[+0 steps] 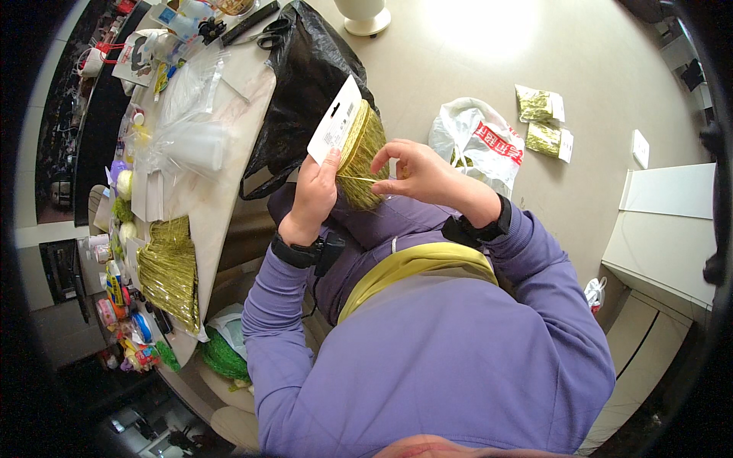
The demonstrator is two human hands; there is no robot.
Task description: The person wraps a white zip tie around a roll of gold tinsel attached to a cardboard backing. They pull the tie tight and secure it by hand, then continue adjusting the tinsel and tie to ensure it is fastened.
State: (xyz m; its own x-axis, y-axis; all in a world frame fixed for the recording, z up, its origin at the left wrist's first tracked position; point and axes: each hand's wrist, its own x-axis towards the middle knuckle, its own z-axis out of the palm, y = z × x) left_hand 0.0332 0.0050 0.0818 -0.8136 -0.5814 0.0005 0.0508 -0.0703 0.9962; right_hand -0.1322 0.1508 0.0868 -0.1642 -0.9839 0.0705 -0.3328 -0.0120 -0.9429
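My left hand (318, 184) grips the lower end of a white hang card (331, 127) with its thumb on top. The card has a slot and printed writing. Gold-green metallic tinsel fringe (371, 140) hangs from it in a thick bundle, with a braided band along the card. From the band near my left thumb, a thin pale gold strand (356, 178) runs across to my right hand (421, 174). Its end meets my right thumb tip, and the index finger curls above it. Both hands are over my lap.
A black plastic bag (309, 63) drapes over the table edge beside scissors (275, 34). On the marble-look table (252, 86) lie clear plastic sleeves (189, 137) and another tinsel bundle (169, 275). A white plastic bag (475, 143) and two tinsel packets (541, 103) rest on the floor.
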